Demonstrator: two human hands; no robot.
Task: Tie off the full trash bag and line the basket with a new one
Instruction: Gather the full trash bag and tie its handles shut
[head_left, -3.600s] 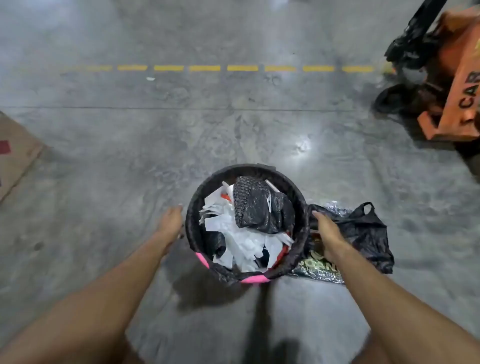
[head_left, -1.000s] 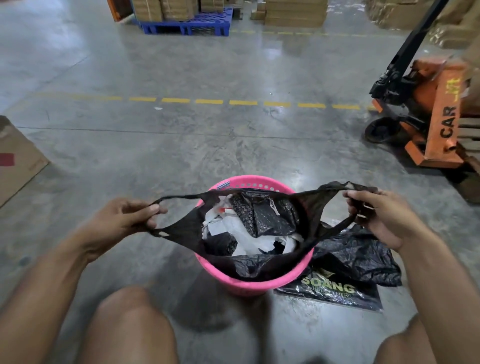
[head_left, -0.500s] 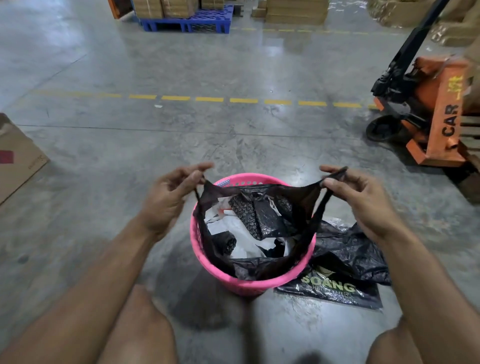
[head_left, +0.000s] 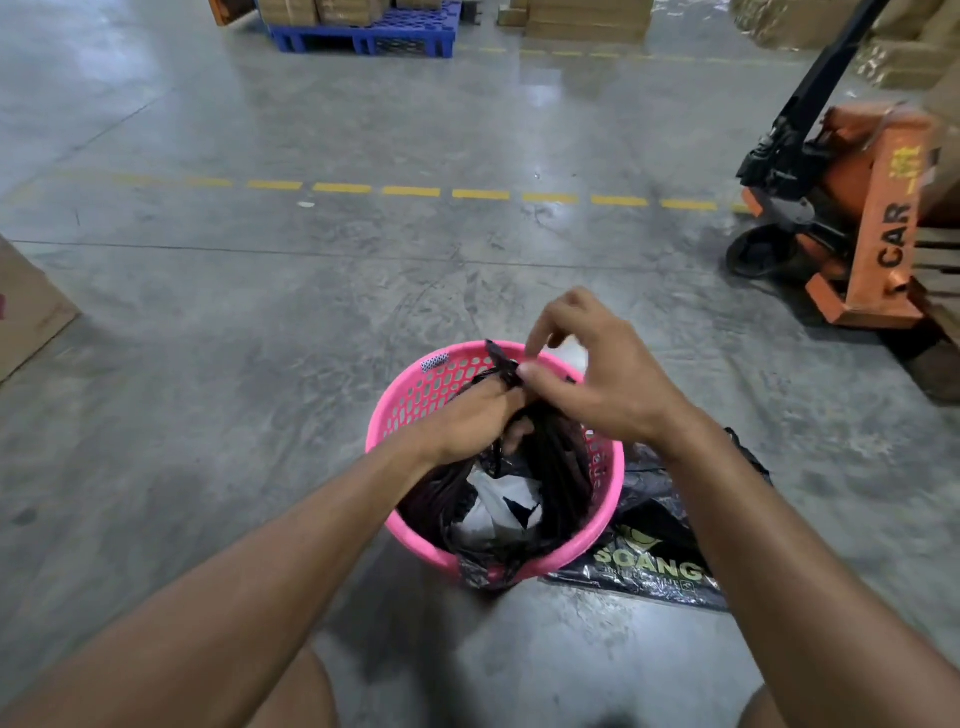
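A pink perforated basket (head_left: 415, 395) stands on the concrete floor in front of me. Inside it sits a full black trash bag (head_left: 550, 467) with white paper and dark scraps showing through its gathered mouth. My left hand (head_left: 467, 421) and my right hand (head_left: 597, 379) meet above the basket, both pinching the bag's black handles together. A short handle end sticks up between my fingers. A new black bag (head_left: 654, 519) lies flat on the floor to the right of the basket, on top of a printed black package (head_left: 644, 577).
An orange pallet jack (head_left: 862, 218) stands at the right. A cardboard box (head_left: 26, 306) sits at the left edge. A blue pallet (head_left: 374, 36) with boxes is far back, beyond a dashed yellow floor line (head_left: 415, 192). My bare knees show at the bottom.
My hands held the two bag handles wide apart a second ago. They have since come together over the basket, closing the bag's mouth and crossing the handles.
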